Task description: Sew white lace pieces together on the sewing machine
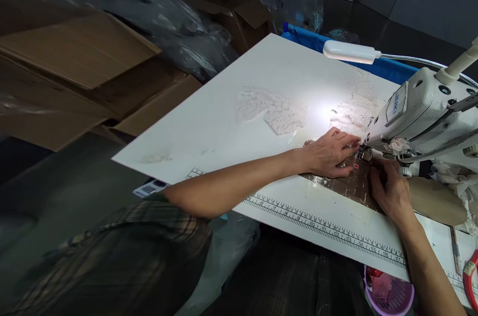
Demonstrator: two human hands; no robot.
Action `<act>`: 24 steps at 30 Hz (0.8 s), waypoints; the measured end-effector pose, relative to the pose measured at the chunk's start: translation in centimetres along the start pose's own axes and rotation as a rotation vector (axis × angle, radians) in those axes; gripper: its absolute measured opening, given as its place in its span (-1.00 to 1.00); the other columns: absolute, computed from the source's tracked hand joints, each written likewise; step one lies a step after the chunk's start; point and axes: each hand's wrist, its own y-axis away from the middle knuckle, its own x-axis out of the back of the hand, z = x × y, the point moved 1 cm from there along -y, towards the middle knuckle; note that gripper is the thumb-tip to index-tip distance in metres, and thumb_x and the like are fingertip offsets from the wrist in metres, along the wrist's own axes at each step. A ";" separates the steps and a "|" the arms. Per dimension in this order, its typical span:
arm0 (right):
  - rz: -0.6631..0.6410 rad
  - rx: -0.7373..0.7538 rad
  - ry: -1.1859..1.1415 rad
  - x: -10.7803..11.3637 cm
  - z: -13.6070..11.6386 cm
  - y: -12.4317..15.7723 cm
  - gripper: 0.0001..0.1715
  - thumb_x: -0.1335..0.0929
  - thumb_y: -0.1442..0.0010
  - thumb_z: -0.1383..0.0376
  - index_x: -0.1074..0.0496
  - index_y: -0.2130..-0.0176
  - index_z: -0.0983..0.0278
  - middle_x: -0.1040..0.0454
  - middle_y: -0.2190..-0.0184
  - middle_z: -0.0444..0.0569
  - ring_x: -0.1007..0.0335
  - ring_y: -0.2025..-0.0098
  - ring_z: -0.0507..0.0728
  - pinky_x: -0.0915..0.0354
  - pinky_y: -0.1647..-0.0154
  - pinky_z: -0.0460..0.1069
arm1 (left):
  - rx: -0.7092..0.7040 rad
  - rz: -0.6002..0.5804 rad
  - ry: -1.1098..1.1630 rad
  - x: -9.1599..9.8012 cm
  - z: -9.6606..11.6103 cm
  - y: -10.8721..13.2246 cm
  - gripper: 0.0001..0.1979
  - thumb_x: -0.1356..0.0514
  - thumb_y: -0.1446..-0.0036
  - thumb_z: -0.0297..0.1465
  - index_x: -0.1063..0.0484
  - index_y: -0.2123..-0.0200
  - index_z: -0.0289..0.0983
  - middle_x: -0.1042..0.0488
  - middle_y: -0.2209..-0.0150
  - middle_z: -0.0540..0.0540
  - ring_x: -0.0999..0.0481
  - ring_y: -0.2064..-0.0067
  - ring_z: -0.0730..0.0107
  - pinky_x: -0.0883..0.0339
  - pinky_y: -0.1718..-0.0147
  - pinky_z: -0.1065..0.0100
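My left hand point(332, 153) lies palm down on the brown plate point(336, 185) of the sewing machine point(418, 111), its fingers stretched toward the presser foot point(366, 154). Just beyond those fingertips is a bunched piece of white lace point(353, 114); whether the fingers touch it I cannot tell. On the other side of the foot, my right hand point(392, 189) rests with fingers bent and drawn together. What they hold, if anything, is hidden. Two more pale lace pieces point(286, 115) lie overlapping on the white table point(224, 131) to the left.
A white lamp point(351, 52) lights the needle area. Along the front edge runs a printed ruler point(324, 229). Red-handled scissors point(470, 276) and a thin tool point(454, 251) lie at right. A purple basket point(392, 301) hangs below; cardboard boxes point(74, 52) stand left.
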 end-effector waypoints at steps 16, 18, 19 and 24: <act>0.009 0.113 0.023 -0.7 3.0 -0.2 -0.46 -0.22 -0.24 -0.01 -0.53 0.01 0.22 -0.57 0.26 0.15 -0.52 0.26 0.35 -0.43 0.35 0.21 | -0.098 -0.214 -0.170 0.3 -3.3 -4.3 -0.63 0.05 -0.42 -0.34 -0.39 -0.15 -0.28 -0.29 -0.30 -0.25 -0.24 -0.34 0.15 -0.21 -0.13 0.11; -0.011 0.177 -0.008 -0.3 2.8 -0.5 -0.47 -0.22 -0.24 -0.04 -0.55 0.06 0.20 -0.59 0.22 0.15 -0.54 0.26 0.37 -0.45 0.38 0.21 | -0.066 -0.206 -0.220 0.9 -3.0 -3.9 -0.60 0.01 -0.42 -0.30 -0.35 -0.20 -0.33 -0.21 -0.35 -0.30 -0.23 -0.34 0.11 -0.21 -0.14 0.10; -0.027 0.208 -0.036 0.0 2.4 -0.5 -0.49 -0.23 -0.24 -0.05 -0.57 0.12 0.19 -0.60 0.22 0.14 -0.55 0.27 0.36 -0.45 0.40 0.20 | -0.051 -0.201 -0.234 1.3 -2.8 -3.4 -0.58 0.00 -0.41 -0.28 -0.34 -0.21 -0.35 -0.20 -0.35 -0.31 -0.24 -0.33 0.10 -0.21 -0.15 0.10; -0.137 0.220 -0.268 2.0 -1.0 2.3 -0.61 -0.34 -0.20 -0.03 -0.58 0.08 0.05 -0.64 0.20 -0.01 -0.60 0.24 0.28 -0.52 0.23 0.13 | 0.085 -0.147 -0.176 4.4 -3.1 1.5 -0.58 -0.03 -0.41 -0.24 -0.34 -0.20 -0.34 -0.31 -0.29 -0.29 -0.32 -0.28 0.17 -0.10 -0.26 0.09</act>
